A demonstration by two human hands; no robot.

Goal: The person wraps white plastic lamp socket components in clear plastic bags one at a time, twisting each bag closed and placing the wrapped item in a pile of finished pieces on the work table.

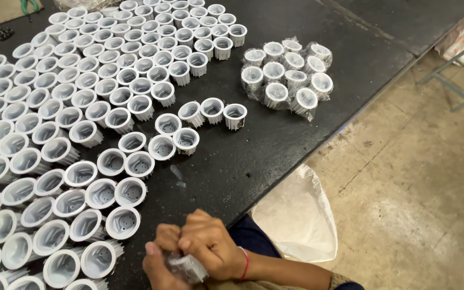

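Both my hands are at the bottom edge of the view, closed together on one small grey finned housing in clear plastic wrap (188,267). My right hand (213,244) lies on top of it, a pink band at its wrist. My left hand (159,258) grips it from the left and below. Just left of my hands stand the nearest unwrapped white-rimmed housings (123,222) on the black table (275,145).
Several rows of the same housings (81,96) cover the table's left and far side. A group still in clear wrap (288,75) sits at the right. A scrap of clear plastic (177,174) lies mid-table. A white plastic bag (296,215) hangs beside the table edge over the concrete floor.
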